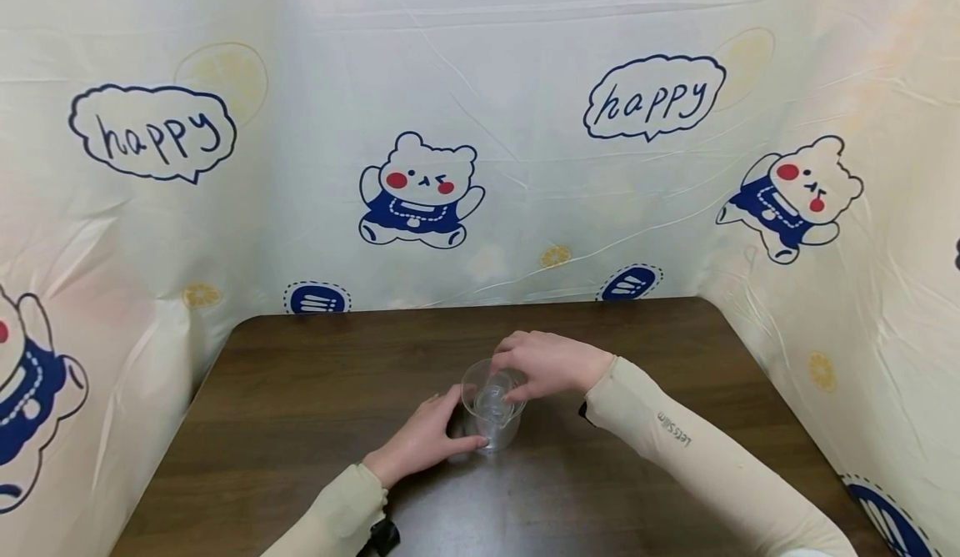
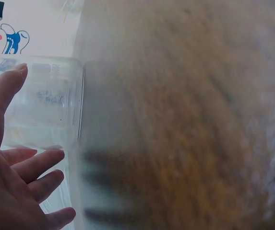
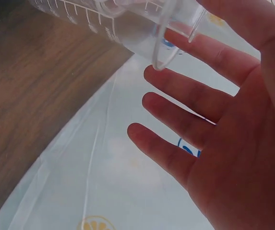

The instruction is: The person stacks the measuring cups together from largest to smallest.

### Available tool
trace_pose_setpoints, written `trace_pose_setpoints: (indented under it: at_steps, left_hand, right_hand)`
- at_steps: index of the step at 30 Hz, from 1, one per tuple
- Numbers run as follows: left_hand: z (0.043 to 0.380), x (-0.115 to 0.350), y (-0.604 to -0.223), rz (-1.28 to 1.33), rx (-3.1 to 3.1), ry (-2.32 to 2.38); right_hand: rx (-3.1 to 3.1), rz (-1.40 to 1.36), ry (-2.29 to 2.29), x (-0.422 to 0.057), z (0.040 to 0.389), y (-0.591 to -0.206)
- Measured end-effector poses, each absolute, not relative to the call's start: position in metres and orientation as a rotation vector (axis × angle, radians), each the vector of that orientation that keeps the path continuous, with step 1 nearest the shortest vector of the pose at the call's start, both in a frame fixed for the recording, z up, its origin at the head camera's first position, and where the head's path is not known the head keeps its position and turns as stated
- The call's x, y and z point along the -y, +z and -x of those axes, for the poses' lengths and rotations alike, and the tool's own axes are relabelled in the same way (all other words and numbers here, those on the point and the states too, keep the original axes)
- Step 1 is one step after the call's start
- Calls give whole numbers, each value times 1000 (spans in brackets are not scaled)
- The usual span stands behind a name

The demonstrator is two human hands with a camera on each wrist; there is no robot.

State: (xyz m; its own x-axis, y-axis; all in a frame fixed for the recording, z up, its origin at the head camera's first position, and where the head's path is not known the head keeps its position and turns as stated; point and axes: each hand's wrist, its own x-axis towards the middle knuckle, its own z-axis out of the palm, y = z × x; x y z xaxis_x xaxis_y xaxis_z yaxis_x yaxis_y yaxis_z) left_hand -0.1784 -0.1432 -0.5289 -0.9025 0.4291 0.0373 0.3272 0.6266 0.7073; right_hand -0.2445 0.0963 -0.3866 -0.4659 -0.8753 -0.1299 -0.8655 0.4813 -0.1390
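Observation:
A large clear beaker (image 1: 506,434) stands upright on the table, and a smaller clear cup (image 1: 495,405) sits partly within its mouth. My left hand (image 1: 422,442) holds the large beaker from the left, thumb on the near side and fingers on the far side. In the left wrist view the beaker wall (image 2: 46,112) lies between thumb and fingers. From the right, my right hand (image 1: 557,363) pinches the smaller cup by its rim with thumb and index finger. White graduation lines show on the large beaker (image 3: 96,21) in the right wrist view; the other right fingers are spread.
The dark wooden table (image 1: 322,390) reaches back to a pale curtain (image 1: 525,207) printed with bears and "happy" bubbles. More curtain hangs along the left and right sides. A black strap piece (image 1: 385,535) shows at the left wrist.

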Motion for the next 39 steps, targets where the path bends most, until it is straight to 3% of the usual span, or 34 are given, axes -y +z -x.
trace_pose_setpoints:
  at_steps: [39]
  left_hand:
    - [181,145,-532,-625,-2690,1136]
  right_hand:
    - [-2580,1420,180,-79,247,-402]
